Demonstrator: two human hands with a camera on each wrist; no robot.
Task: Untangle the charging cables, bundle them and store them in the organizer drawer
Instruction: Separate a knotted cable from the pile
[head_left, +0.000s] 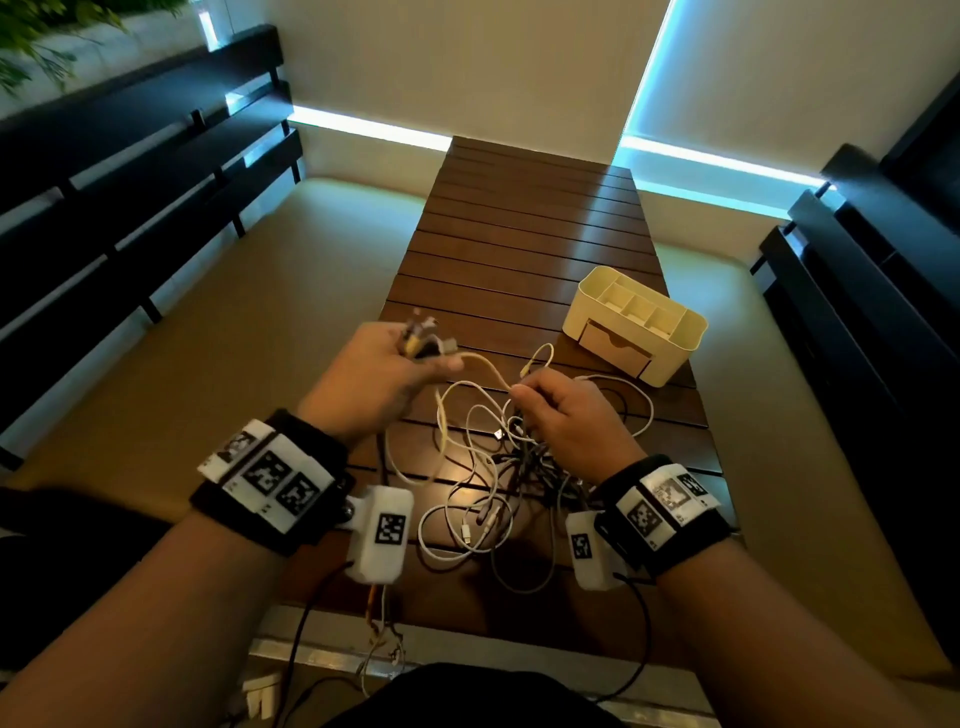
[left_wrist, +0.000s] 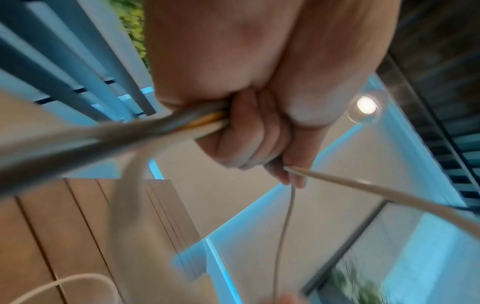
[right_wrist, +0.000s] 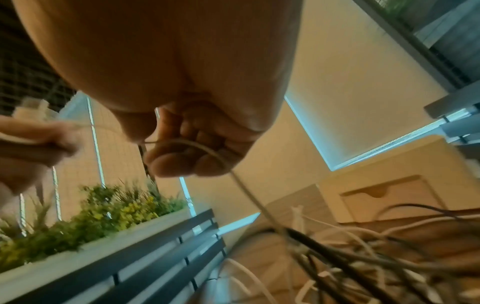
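A tangle of white, grey and dark charging cables (head_left: 498, 483) lies on the slatted wooden table (head_left: 524, 249). My left hand (head_left: 387, 371) is raised above the table's left edge and grips a bunch of cable ends (head_left: 421, 338); the left wrist view shows its fingers (left_wrist: 249, 139) curled round several cables. My right hand (head_left: 563, 410) hovers over the tangle and pinches a thin white cable (head_left: 488, 371) that runs across to the left hand; its curled fingertips (right_wrist: 182, 164) hold that cable (right_wrist: 207, 150). The cream organizer (head_left: 636, 325) stands at the right, its drawer (head_left: 615, 345) closed.
Dark slatted benches (head_left: 130, 208) run along both sides, with a planter of greenery (right_wrist: 98, 218) behind the left one. The organizer's top compartments (head_left: 639, 306) look bare. The table's near edge (head_left: 467, 660) is just in front of my body. Sensor wires (head_left: 384, 639) hang below my left wrist.
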